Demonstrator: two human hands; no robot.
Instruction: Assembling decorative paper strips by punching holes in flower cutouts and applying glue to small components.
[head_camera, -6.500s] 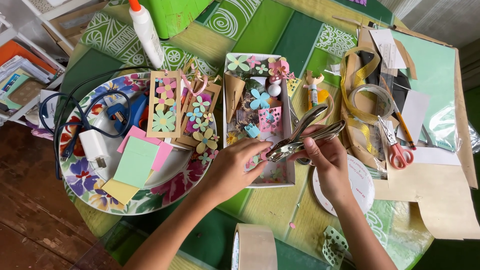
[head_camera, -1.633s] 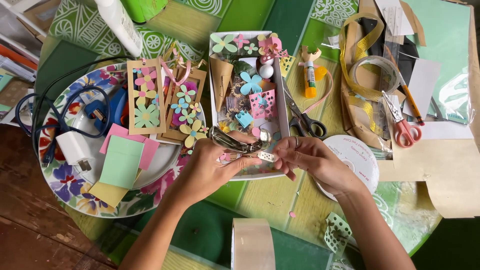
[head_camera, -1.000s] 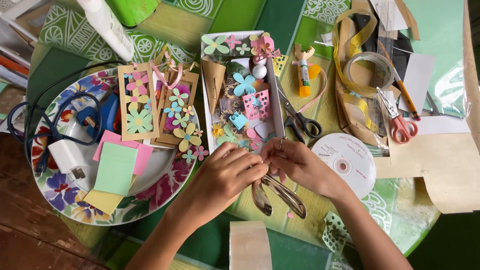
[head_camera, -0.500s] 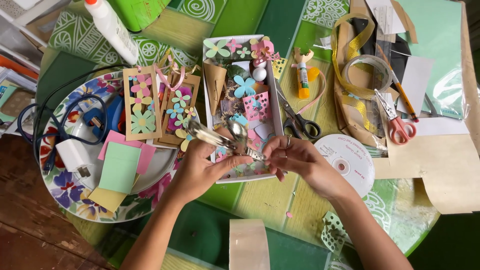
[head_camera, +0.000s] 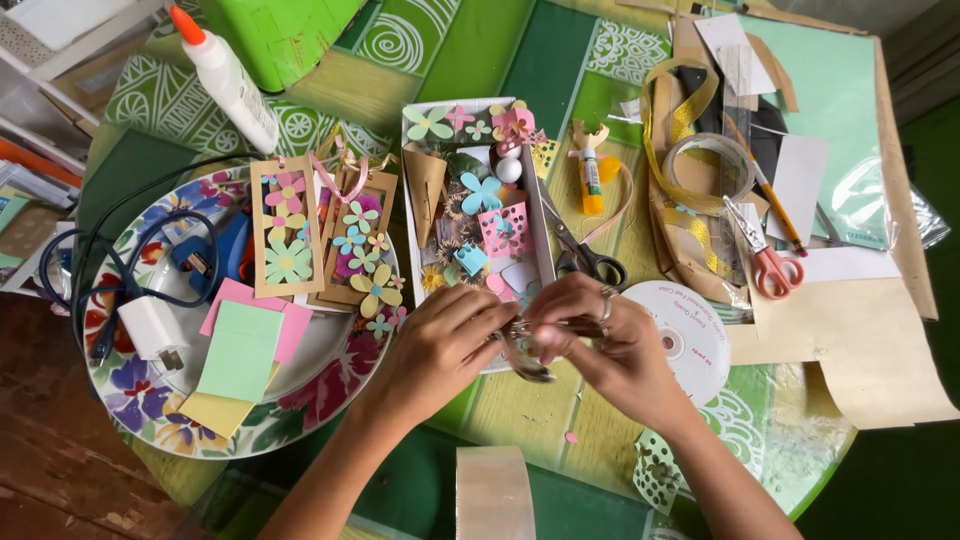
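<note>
While both hands meet over the near edge of the white tray (head_camera: 412, 230), they share one small metal tool (head_camera: 528, 350), a shiny scissor-like or punch-like piece. The left hand (head_camera: 440, 345) closes its fingertips on the tool's left end. The right hand (head_camera: 610, 350) wraps around the other end, fingers curled shut, a ring showing on one finger. Gripping it from both sides seems meant to steady the tool, though what sits between its blades is too small to tell.

Just beyond the hands, the tray keeps paper flowers and cut scraps together within easy reach. Left of the left hand, a flowered plate (head_camera: 130, 400) carries card tags with paper flowers, pastel notes (head_camera: 240, 350) and a white charger. Touching the right hand's far side lies a white disc (head_camera: 690, 345), and black-handled scissors (head_camera: 590, 262) rest just beyond the knuckles. Farther right lie red-handled scissors (head_camera: 770, 268). A glue bottle (head_camera: 228, 82) lies well beyond the left hand on the green desk (head_camera: 500, 50).
</note>
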